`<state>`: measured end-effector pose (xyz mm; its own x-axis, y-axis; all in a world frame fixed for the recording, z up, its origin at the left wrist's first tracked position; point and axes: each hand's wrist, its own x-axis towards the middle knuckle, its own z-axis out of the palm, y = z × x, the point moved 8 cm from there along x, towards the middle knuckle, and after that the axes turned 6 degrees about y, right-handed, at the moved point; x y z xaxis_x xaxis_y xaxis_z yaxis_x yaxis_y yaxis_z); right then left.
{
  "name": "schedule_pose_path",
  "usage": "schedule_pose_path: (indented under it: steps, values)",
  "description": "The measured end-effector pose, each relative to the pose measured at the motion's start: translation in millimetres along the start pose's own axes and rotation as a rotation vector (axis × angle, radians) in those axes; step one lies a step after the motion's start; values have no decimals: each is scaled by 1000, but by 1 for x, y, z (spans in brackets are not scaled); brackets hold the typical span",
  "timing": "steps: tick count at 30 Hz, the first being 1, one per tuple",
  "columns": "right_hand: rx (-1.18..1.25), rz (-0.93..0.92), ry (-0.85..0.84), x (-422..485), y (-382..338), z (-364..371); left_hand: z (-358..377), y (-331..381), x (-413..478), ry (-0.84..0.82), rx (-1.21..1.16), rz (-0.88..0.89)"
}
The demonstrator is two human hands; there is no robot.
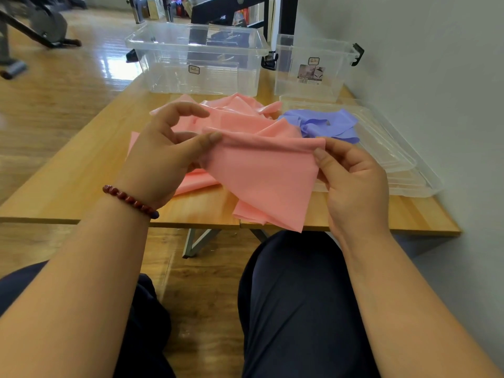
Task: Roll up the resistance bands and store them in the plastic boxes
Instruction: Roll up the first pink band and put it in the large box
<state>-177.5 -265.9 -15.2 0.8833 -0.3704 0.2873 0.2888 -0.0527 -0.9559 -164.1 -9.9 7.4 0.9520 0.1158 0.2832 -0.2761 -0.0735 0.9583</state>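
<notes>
Status: early stage. The large clear box (196,57) and the small clear box (313,66) hold no bands. The left hand (161,159) and right hand (351,181) each pinch one top corner of the pink band (261,170). Held edge runs left to right above the table (68,181); the rest hangs crumpled (no roll started). The purple band (327,125) lies bunched, untouched, on the clear lid (409,170).

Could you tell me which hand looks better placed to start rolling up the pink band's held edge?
Probably the right hand: it pinches the pink band at its free corner, where a roll could begin. The left hand grips nearer the bunched-up remainder on the table, so it suits anchoring.
</notes>
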Motion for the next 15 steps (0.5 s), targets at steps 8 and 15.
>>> schedule_pose_path:
  steps: [8,15]
  values:
    - [15,-15,41,1,0,-6,1,-3,0,-5,24,-13]
    - [83,29,3,0,2,-3,5,-2,-2,-39,18,-39]
